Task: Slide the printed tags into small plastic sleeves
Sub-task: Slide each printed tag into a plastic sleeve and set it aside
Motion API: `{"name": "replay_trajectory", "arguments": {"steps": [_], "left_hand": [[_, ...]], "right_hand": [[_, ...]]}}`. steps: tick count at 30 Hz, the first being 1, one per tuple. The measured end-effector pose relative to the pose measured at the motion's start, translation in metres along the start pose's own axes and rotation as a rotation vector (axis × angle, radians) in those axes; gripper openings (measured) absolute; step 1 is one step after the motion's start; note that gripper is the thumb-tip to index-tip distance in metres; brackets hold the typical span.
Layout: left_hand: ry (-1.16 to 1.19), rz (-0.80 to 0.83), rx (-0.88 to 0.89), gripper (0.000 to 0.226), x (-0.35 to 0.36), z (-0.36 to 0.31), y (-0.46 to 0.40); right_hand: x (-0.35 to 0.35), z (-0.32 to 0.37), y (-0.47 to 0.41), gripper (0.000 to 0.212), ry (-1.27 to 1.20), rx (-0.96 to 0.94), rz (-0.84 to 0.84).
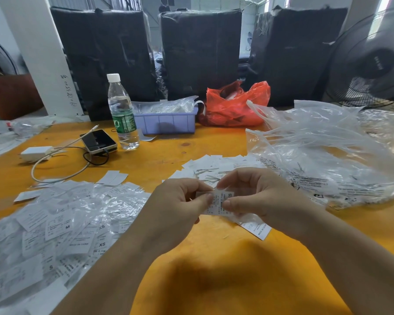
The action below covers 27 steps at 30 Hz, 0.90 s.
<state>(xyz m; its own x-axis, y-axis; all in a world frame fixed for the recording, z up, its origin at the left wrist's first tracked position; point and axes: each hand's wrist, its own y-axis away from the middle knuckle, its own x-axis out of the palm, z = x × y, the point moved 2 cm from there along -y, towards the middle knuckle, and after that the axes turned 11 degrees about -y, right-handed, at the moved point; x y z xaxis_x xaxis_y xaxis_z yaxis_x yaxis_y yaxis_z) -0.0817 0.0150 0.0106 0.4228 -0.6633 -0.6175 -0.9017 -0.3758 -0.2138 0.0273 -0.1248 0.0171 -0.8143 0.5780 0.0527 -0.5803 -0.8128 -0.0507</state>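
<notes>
Above bare table point(214, 269), both hands point(216, 201) pinch 1 tag point(219, 202)

We see both forearms rise from the bottom edge of the frame and meet just below its centre. Our left hand point(180, 201) has its fingers curled, thumb and forefinger pinched together at the right side of the fist. Our right hand point(255, 196) faces it, knuckles up, fingers bent, thumb and forefinger pinching; the fingertips nearly touch.
</notes>
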Motion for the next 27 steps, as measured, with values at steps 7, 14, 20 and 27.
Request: {"name": "replay_trajectory", "arguments": {"steps": [7,14,20,27], "left_hand": [[0.046,0.071,-0.044,0.017,0.0009,0.0006,0.0002],[0.177,0.065,-0.138,0.025,-0.0027,0.0027,-0.0030],[0.101,0.026,-0.057,0.019,-0.0030,0.0024,-0.0014],[0.104,0.039,0.002,0.010,0.0013,-0.0005,0.0012]], "right_hand": [[0.0010,0.0001,-0.0002,0.027,0.020,-0.006,0.002],[-0.0004,0.0038,0.0014,0.030,0.010,-0.011,-0.026],[0.0003,0.0041,0.0015,0.029,0.008,-0.004,-0.028],[0.0014,0.0021,0.0021,0.028,0.011,-0.020,-0.009]]}}
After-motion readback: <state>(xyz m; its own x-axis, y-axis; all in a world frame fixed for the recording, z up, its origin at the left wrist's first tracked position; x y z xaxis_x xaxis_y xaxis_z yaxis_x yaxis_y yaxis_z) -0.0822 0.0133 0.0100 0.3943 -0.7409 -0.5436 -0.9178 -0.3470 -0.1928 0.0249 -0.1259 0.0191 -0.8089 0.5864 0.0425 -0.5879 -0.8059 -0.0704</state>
